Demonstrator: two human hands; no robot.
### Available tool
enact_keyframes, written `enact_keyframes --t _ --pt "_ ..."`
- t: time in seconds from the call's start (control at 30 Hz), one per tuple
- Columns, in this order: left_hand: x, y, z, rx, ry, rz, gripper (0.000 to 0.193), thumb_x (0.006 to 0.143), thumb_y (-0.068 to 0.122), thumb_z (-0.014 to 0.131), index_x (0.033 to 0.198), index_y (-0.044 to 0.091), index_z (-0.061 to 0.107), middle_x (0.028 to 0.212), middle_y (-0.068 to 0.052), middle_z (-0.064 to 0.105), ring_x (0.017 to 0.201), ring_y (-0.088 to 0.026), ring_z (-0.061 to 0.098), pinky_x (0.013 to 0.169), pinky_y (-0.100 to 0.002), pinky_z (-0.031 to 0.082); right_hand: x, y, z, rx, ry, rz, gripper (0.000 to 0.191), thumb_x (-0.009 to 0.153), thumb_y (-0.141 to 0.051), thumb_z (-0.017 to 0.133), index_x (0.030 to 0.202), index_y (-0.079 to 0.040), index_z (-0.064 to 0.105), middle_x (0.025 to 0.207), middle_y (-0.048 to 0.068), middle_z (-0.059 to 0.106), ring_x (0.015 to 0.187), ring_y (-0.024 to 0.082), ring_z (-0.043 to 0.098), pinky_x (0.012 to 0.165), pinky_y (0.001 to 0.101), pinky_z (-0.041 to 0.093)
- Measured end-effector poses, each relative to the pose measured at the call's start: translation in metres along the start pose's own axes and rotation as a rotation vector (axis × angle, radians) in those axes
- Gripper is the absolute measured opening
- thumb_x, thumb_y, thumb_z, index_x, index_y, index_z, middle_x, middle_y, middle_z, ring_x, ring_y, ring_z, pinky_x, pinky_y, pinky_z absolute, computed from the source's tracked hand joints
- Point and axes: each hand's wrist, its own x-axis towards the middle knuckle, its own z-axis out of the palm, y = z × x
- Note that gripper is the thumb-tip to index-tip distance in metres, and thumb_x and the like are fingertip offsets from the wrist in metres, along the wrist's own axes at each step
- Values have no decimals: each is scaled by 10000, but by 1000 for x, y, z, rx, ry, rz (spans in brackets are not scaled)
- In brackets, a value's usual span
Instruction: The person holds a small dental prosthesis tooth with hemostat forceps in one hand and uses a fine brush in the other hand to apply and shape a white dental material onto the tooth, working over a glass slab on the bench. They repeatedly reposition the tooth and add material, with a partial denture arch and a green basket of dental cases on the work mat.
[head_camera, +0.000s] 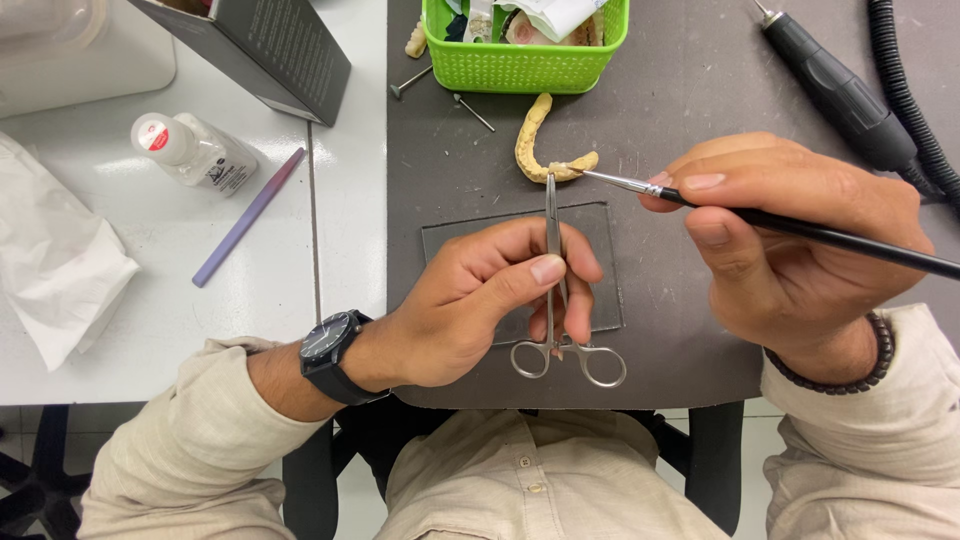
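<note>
My left hand (490, 300) grips steel forceps (553, 300) by the shaft, ring handles toward me. The forceps' tips clamp a yellow curved dental cast (532, 140) that hangs over the dark grey mat (680, 110). My right hand (790, 240) holds a thin black brush (800, 228) like a pen, and its fine tip touches the near end of the cast right beside the forceps' tips. A clear glass slab (600, 225) lies on the mat under both hands.
A green basket (525, 60) with packets stands at the mat's far edge, two small burs (470, 110) near it. A black handpiece (840, 90) with hose lies far right. On the white table left: a small bottle (195, 150), purple stick (250, 215), dark box (265, 50), crumpled tissue (55, 260).
</note>
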Motion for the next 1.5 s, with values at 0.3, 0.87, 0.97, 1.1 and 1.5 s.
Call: enact_keyframes --t 0.3,0.87,0.97,1.1,1.5 --pt "12 0 -4 2 2 -3 281 1170 219 401 1256 38 598 992 -54 707 865 -82 656 754 -236 522 4 11 -7 -15 42 -27 266 1139 -195 647 1130 67 602 1001 183 703 896 264 760 776 303 647" --pt "20 22 15 -120 6 -14 273 1178 228 423 1287 26 570 1085 -123 709 989 -142 667 852 -299 547 20 17 -18 -866 -117 -212 279 967 -98 708 1212 -47 831 1381 113 683 1309 322 523 1105 605 223" --pt "70 -56 29 -127 -1 -27 265 1182 223 421 1281 23 563 1092 -127 708 994 -143 665 853 -298 543 -45 65 -48 -895 -104 -221 299 975 -112 690 1226 -39 835 1401 122 678 1324 332 516 1096 633 210" --pt "83 -78 32 -136 -18 -8 280 1181 233 412 1288 26 567 1094 -119 712 990 -137 668 854 -292 545 -70 83 -63 -903 -110 -175 287 1002 -102 687 1238 -30 835 1416 122 676 1324 329 516 1111 640 206" --pt "116 -132 60 -1 56 39 330 1175 227 445 1348 -16 588 1030 -114 713 875 -121 653 794 -270 561 -126 110 -104 -622 35 103 207 1080 -168 762 1220 -28 821 1251 142 587 1129 249 522 960 383 371"
